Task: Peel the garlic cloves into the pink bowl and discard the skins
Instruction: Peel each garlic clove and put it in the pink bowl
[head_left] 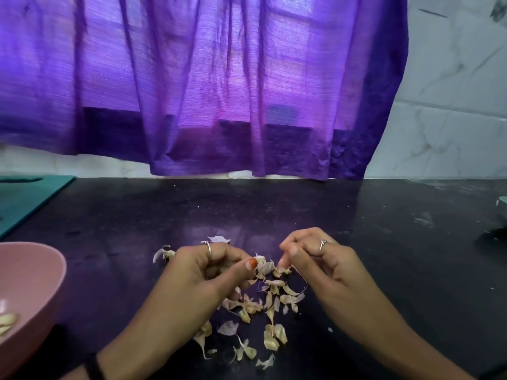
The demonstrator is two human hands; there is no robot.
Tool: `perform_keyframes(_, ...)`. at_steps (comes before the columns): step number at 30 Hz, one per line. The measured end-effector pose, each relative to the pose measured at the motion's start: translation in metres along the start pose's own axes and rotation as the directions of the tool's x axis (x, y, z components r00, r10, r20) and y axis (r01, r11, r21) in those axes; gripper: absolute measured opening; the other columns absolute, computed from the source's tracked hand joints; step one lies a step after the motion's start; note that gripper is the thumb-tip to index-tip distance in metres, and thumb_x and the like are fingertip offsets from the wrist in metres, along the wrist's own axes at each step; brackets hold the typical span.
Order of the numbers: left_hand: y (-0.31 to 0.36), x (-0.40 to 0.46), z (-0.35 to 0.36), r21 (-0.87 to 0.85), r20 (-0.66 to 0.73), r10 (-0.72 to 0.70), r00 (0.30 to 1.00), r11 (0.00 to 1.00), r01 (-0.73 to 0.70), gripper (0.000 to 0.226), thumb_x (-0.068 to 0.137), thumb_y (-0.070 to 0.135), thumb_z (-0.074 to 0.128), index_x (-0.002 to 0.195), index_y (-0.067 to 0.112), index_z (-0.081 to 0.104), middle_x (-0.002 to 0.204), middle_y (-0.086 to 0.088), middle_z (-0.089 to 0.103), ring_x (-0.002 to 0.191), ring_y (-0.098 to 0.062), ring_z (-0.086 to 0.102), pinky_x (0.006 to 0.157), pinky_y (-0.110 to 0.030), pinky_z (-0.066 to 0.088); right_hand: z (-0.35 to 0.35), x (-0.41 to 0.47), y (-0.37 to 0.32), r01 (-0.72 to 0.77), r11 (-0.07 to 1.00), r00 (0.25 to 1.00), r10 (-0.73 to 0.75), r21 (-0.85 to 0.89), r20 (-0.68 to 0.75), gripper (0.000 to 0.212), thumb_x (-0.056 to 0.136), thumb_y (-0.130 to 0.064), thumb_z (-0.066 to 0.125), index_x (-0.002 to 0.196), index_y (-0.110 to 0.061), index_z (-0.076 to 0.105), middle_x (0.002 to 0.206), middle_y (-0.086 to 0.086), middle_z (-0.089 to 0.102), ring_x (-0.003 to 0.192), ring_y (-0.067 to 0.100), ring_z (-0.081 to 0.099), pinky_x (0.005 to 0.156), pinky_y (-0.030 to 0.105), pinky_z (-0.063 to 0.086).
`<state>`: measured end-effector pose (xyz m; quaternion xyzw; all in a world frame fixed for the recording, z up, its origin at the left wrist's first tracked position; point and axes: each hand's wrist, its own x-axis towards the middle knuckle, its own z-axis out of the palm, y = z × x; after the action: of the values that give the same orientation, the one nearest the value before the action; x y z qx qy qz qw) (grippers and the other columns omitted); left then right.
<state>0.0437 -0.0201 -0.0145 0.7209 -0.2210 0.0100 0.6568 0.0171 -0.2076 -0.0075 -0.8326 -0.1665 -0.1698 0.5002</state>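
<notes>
Black counter [384, 229], garlic skins [270, 300] (scattered), pink bowl [33, 270]

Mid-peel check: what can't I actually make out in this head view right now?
- Garlic clove: mostly hidden by the left hand; how far it is peeled is unclear.
- Right hand: curled fingers hide its grip.
- Pink bowl: cut off by the left edge, so no clove count.
- Pale object at the right edge: cut off, unidentifiable.
- Teal board: partly out of frame.
</notes>
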Motion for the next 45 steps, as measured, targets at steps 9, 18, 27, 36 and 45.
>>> perform_keyframes(9,0.002,-0.003,0.001,0.064,0.016,0.036,0.999,0.997,-0.036,0.023,0.065,0.037,0.069,0.076,0.02,0.076,0.068,-0.002,0.071,0.059,-0.005,0.061,0.055,-0.015,0.046,0.002,-0.001,0.002,-0.071,0.997,0.997,0.071,-0.031,0.008,0.015,0.083,-0.013,0.072,0.081,-0.027,0.066,0.091,-0.007,0.067,0.084,0.009,0.065,0.078,0.028,0.054)
perform_keyframes(18,0.0,-0.004,0.001,0.161,0.019,0.08,0.997,0.983,-0.082,0.02,0.065,0.034,0.072,0.081,0.022,0.075,0.071,0.001,0.072,0.062,-0.006,0.065,0.058,-0.017,0.051,0.007,-0.003,-0.001,-0.058,0.995,0.998,0.06,-0.086,0.029,0.009,0.086,-0.024,0.068,0.091,-0.03,0.072,0.085,-0.007,0.069,0.076,0.005,0.062,0.07,0.017,0.05)
perform_keyframes(27,-0.003,-0.004,0.002,0.148,0.023,0.055,0.998,0.987,-0.057,0.015,0.072,0.03,0.071,0.086,0.025,0.075,0.077,0.002,0.073,0.07,-0.01,0.069,0.064,-0.019,0.054,0.006,-0.003,0.002,-0.052,0.995,0.998,0.054,-0.08,0.03,0.01,0.088,-0.024,0.067,0.079,-0.028,0.069,0.082,-0.006,0.067,0.072,0.006,0.061,0.068,0.019,0.049)
perform_keyframes(36,-0.005,-0.003,0.003,0.128,0.041,0.044,0.998,0.991,-0.049,0.02,0.087,0.007,0.063,0.088,0.024,0.074,0.071,-0.001,0.072,0.062,-0.007,0.066,0.059,-0.016,0.05,0.007,-0.004,0.002,-0.022,0.995,1.0,0.024,-0.099,0.019,0.01,0.088,-0.022,0.066,0.079,-0.026,0.068,0.08,-0.007,0.066,0.072,0.005,0.06,0.068,0.017,0.047)
perform_keyframes(45,-0.006,-0.004,0.005,0.116,0.009,0.033,0.999,0.993,-0.034,0.019,0.089,0.004,0.059,0.084,0.017,0.072,0.066,0.0,0.069,0.059,-0.006,0.064,0.057,-0.013,0.048,0.012,-0.005,0.001,0.05,0.985,0.996,-0.037,-0.167,0.077,0.014,0.092,-0.017,0.062,0.083,-0.026,0.065,0.08,-0.005,0.064,0.072,0.006,0.058,0.067,0.017,0.046)
